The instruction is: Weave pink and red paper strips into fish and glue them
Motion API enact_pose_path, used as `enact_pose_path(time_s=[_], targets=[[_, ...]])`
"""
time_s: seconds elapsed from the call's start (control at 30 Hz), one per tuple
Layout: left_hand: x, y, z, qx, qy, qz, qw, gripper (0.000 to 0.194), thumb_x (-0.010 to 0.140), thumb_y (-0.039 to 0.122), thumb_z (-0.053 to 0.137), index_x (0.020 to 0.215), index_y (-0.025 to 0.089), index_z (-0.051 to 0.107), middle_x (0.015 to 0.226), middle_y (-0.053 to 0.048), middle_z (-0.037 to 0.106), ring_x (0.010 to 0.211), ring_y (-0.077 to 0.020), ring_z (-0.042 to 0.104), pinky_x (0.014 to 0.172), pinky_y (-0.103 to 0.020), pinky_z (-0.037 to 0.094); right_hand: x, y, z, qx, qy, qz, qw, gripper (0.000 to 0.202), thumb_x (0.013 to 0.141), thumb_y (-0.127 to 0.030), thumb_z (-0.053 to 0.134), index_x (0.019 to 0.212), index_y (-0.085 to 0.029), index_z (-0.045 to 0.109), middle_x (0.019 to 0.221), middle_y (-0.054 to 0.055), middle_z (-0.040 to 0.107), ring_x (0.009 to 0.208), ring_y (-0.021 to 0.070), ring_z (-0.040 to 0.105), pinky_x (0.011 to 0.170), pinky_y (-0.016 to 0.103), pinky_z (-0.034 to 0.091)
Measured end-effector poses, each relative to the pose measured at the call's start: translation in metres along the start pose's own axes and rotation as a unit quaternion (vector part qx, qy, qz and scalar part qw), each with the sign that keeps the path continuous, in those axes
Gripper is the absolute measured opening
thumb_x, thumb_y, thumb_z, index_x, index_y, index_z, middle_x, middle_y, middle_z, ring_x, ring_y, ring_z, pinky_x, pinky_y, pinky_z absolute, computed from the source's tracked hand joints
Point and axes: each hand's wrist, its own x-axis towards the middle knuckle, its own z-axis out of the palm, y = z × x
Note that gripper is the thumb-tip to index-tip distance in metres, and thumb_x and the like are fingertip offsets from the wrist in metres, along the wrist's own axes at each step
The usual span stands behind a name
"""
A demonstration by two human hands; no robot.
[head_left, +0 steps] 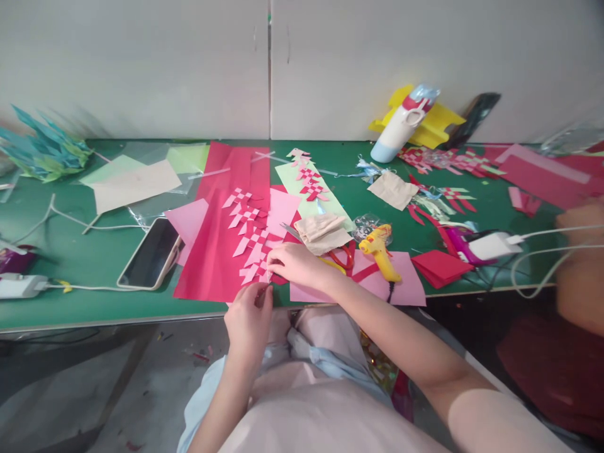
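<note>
At the table's front edge, my left hand (248, 316) is closed in a pinch. My right hand (299, 264) comes in from the right, thumb and fingertips pressed together just above the left fingertips. Whatever small piece lies between them is mostly hidden; a pale sliver shows at the right fingertips. Right beyond the fingers, a row of woven pink-and-red paper fish (252, 242) lies on a large red paper sheet (207, 251). More woven fish (311, 182) lie on a light green sheet (290, 179). A folded beige cloth (323, 231) rests beside my right hand, with red-handled scissors (348, 259) partly under it.
A yellow glue gun (383, 251) lies on pink paper (410, 277) at the right. On the left are a phone (153, 255) and a white charger cable (99, 287). A white bottle (401, 129) leans at the back. Another person's arm (582, 264) shows at the right edge.
</note>
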Motion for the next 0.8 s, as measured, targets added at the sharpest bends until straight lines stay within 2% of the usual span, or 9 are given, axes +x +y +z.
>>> enact_pose_path(time_s=[0.1, 0.3, 0.8], targets=[[0.0007, 0.0018, 0.0021, 0.028, 0.0, 0.023, 0.999, 0.018, 0.086, 0.03, 0.055, 0.093, 0.021, 0.07, 0.086, -0.003, 0.071, 0.073, -0.0163, 0.064, 0.062, -0.025, 0.04, 0.0044, 0.0029, 0.0038, -0.036, -0.003, -0.029, 0.999, 0.011, 0.087, -0.014, 0.06, 0.079, -0.013, 0.068, 0.085, 0.006, 0.067, 0.083, 0.0164, 0.057, 0.074, 0.025, 0.038], [0.0019, 0.0048, 0.0033, 0.064, -0.008, 0.024, 0.998, 0.018, 0.087, 0.028, 0.054, 0.093, 0.022, 0.07, 0.091, -0.003, 0.071, 0.074, -0.0162, 0.064, 0.059, -0.025, 0.037, 0.0078, 0.0008, 0.0047, -0.098, -0.029, -0.051, 0.993, 0.014, 0.09, -0.015, 0.056, 0.083, -0.011, 0.068, 0.086, 0.008, 0.065, 0.088, 0.0186, 0.055, 0.08, 0.028, 0.038], [0.0007, 0.0053, 0.0061, 0.103, -0.01, 0.059, 0.993, 0.025, 0.088, 0.023, 0.05, 0.1, 0.023, 0.072, 0.086, -0.004, 0.068, 0.067, -0.0144, 0.061, 0.052, -0.025, 0.031, 0.0098, -0.003, -0.0006, -0.104, -0.039, -0.064, 0.992, 0.015, 0.09, -0.016, 0.056, 0.084, -0.011, 0.069, 0.088, 0.009, 0.066, 0.089, 0.0188, 0.057, 0.08, 0.029, 0.039]])
